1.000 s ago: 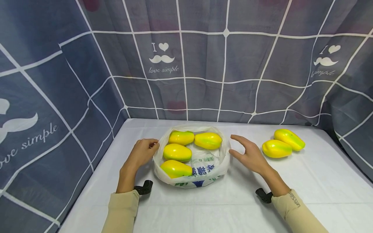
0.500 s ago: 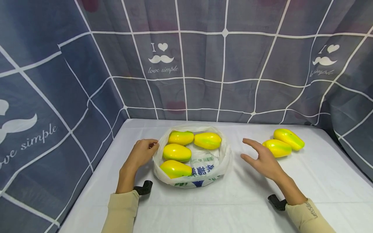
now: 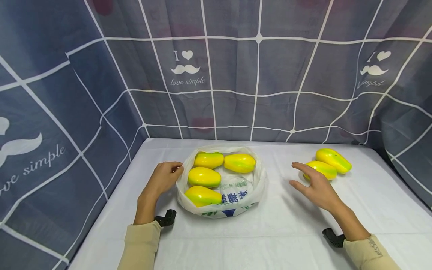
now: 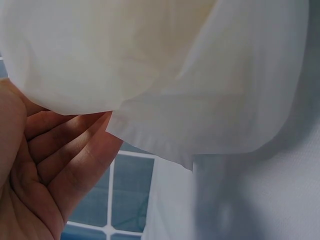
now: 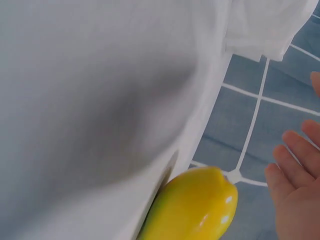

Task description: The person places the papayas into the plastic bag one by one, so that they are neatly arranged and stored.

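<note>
A white plastic bag (image 3: 259, 183) with its mouth wide stands on the table, several yellow-green papayas (image 3: 204, 177) lying inside it. At the bag's left rim, my left hand (image 3: 162, 177) pinches the plastic. In the left wrist view the bag (image 4: 215, 120) covers the fingertips of that hand (image 4: 70, 165). My right hand (image 3: 317, 187) is in the air right of the bag, fingers spread and holding nothing. Just beyond it two loose papayas (image 3: 333, 160) lie side by side; the hand partly hides the nearer papaya (image 3: 322, 169). The right wrist view shows a papaya (image 5: 195, 205) near the hand (image 5: 300, 185).
A white cloth (image 3: 256, 243) covers the table. Grey checked curtains (image 3: 233, 75) rise behind it and along both sides. A black wrist camera (image 3: 166, 218) sits at the left wrist, and another black camera (image 3: 334, 237) at the right.
My right hand has moved from the bag's right rim rightward, toward the two loose papayas. The left hand stays at the bag's left rim. The bag and its papayas have not moved.
</note>
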A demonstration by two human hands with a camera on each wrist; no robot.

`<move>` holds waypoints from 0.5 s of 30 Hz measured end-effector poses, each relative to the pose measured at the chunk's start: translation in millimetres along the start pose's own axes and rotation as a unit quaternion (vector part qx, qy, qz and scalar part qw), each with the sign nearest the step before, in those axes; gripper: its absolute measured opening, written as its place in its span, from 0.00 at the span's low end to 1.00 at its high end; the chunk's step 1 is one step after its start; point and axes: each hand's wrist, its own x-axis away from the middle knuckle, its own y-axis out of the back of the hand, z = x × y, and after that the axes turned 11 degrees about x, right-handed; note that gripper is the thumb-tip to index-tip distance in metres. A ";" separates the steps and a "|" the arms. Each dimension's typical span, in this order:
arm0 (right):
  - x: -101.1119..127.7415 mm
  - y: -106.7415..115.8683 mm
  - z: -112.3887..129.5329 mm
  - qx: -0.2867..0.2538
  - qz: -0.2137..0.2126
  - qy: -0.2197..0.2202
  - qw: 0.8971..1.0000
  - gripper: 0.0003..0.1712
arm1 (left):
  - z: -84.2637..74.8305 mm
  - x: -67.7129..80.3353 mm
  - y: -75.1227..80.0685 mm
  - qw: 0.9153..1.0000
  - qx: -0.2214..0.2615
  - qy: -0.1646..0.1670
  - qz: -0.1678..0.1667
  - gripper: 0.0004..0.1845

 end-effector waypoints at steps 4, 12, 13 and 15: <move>3.4 4.6 -6.8 -0.002 -0.006 -0.008 1.000 0.32 | -0.5 0.0 -0.5 1.000 0.001 0.000 0.000 0.19; 6.7 9.9 -24.0 0.003 -0.038 -0.008 0.999 0.31 | -1.1 -0.5 -0.6 1.000 -0.002 -0.001 -0.001 0.19; 6.6 10.7 -27.0 0.001 -0.041 -0.011 0.999 0.30 | -1.1 -0.5 -0.5 1.000 -0.001 0.000 -0.001 0.19; 6.3 12.6 -33.8 -0.004 -0.044 -0.023 0.999 0.30 | -1.3 -0.3 -0.5 1.000 0.001 0.002 -0.001 0.19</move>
